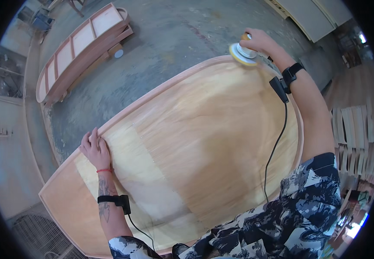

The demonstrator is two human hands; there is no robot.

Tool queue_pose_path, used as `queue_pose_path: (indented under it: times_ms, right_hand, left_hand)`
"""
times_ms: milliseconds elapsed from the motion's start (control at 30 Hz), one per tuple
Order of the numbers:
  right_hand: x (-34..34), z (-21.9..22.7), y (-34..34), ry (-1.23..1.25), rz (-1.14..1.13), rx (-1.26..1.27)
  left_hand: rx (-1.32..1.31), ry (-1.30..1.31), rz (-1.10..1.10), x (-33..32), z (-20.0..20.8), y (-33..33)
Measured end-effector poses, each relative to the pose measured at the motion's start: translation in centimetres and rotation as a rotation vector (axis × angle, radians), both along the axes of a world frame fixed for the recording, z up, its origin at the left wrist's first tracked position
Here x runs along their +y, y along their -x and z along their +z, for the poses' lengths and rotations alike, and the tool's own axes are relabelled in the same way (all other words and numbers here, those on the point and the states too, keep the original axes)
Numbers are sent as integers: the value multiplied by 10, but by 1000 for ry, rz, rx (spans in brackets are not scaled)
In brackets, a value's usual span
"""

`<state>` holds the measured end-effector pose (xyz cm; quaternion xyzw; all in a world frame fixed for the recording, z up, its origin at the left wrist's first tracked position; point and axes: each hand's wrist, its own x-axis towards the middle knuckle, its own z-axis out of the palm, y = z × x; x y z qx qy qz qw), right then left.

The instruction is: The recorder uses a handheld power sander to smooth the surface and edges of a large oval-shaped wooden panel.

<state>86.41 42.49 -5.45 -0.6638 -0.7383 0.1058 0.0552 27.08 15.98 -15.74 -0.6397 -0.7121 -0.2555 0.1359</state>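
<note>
A large wooden panel (204, 129) with a rounded far end and a raised pale rim spreads out in front of me. At its far right end my right hand (259, 42) is closed round the top of a round disc sander (241, 55). The sander's yellow-edged pad lies at the panel's rim. To the left, my left hand (94, 151) rests on the panel's left rim, fingers apart and reaching over the edge. Part of its thumb side is hard to make out. Both forearms wear black straps with small devices and cables.
A curved wooden frame with cross-ribs (72, 49) sits on blocks on the grey floor (169, 39) at the far left. Stacked wooden slats (353, 129) are at the right. A wire fan guard (40, 235) shows at the lower left, and a pale cabinet (310, 15) at the upper right.
</note>
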Motion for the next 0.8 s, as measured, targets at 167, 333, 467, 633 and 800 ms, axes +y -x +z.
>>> queue_pose_path:
  times_ms: [167, 333, 467, 633, 800]
  right_hand:
    - [-17, -4, -10, -69, -40, -26]
    - [-17, -6, 36, -118, 115, 36]
    - [-21, 2, 91, -102, 297, 45]
    - [-27, 10, 134, -80, 371, 32]
    - [-27, 7, 122, -121, 296, 15]
  left_hand:
    - [-8, 16, -22, 3, -5, 1]
    - [110, 96, -7, 1, -5, 7]
    - [87, 135, -10, 1, -1, 1]
    - [83, 161, -19, 1, 4, -2]
    - [91, 154, -56, -2, 3, 1]
